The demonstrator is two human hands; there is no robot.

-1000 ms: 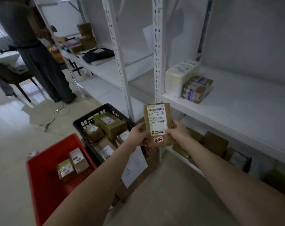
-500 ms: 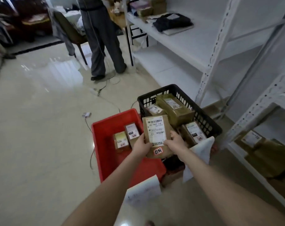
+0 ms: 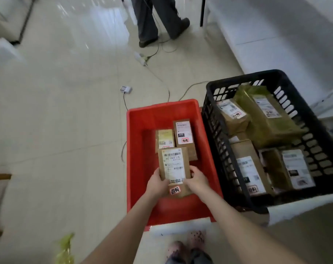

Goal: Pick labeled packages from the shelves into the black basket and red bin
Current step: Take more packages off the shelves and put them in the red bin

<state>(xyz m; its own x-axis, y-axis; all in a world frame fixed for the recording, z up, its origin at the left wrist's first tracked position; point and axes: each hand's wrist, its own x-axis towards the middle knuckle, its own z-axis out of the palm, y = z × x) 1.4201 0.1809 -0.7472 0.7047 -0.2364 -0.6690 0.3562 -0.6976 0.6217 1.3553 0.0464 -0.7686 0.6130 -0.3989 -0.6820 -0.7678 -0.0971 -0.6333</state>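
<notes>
Both hands hold a brown package (image 3: 174,168) over the red bin (image 3: 135,149): the left hand (image 3: 158,182) grips its left edge, the right hand (image 3: 197,179) its right. Two smaller packages (image 3: 183,138) lie in the bin. The black basket (image 3: 215,134), just beside, holds several more.

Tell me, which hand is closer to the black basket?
Right. The right hand holds the package's right edge, on the side nearest the basket. The left hand holds the package's left edge, farther away over the red bin.
</notes>
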